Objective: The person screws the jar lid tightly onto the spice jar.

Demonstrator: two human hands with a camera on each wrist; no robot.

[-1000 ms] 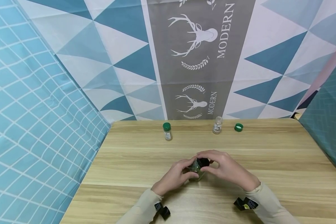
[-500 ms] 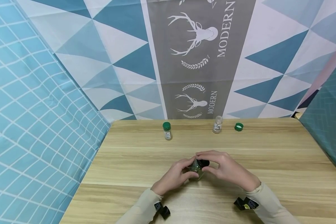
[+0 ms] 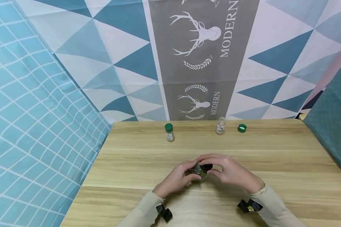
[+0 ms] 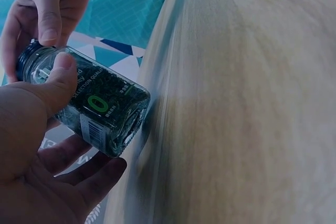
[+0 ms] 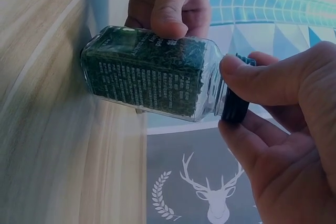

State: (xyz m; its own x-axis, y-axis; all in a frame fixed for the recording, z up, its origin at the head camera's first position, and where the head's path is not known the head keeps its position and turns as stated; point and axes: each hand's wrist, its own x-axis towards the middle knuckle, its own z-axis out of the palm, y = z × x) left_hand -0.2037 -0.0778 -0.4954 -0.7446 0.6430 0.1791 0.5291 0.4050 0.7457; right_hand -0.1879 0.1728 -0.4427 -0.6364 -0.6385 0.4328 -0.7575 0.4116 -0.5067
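Note:
A square glass spice jar [image 5: 147, 72] of dried green herbs, with printed labels, is held between both hands just above the wooden table. My left hand [image 3: 177, 178] grips the jar's body, its thumb lying along one side in the left wrist view. My right hand [image 3: 230, 171] pinches the black lid [image 5: 235, 106] at the jar's neck between thumb and fingers. Whether the lid is loose on the neck, I cannot tell. In the head view, fingers hide part of the jar and lid.
Toward the table's back edge stand a small green-capped bottle [image 3: 169, 132] and an uncapped clear bottle [image 3: 220, 126]. A loose green cap [image 3: 242, 128] lies to their right. Behind the wooden table [image 3: 125, 164] hangs a patterned cloth [image 3: 130, 63].
The right hand's fingers and thumb have shifted slightly around the black lid, and less of the lid shows in the head view. The left hand keeps its grip on the jar.

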